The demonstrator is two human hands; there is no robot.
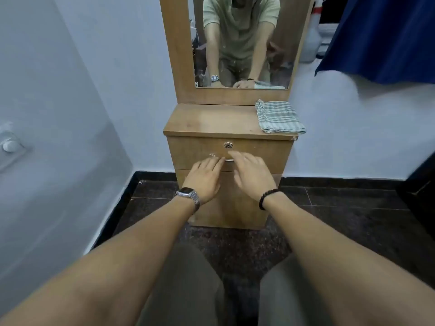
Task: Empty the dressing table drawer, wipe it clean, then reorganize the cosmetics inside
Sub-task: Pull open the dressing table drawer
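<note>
Head view says pretty much nothing's been ticked off yet. The top drawer (pixel 229 153) is seen fully shut, so nothing has been emptied, wiped or sorted as far as can be judged; no cosmetics are visible anywhere, presumably they're inside.

The left hand (pixel 204 178) is stretched out flat with fingers loosely spread, fingertips right at the metal handle (pixel 222 158), gripping nothing. The right hand (pixel 253 176) is held just beside it, also open and a bit blurred, fingers reaching up toward the handle with the lock (pixel 227 145) just above them. Whether the handle is actually touched can't be told.

A folded checked cloth (pixel 279 117) is parked on the tabletop (pixel 211 122), up and to the right of the right hand, well apart from both hands, probably meant for the wipe.

Everything's still left: open, empty, wipe, reorganize.
</note>
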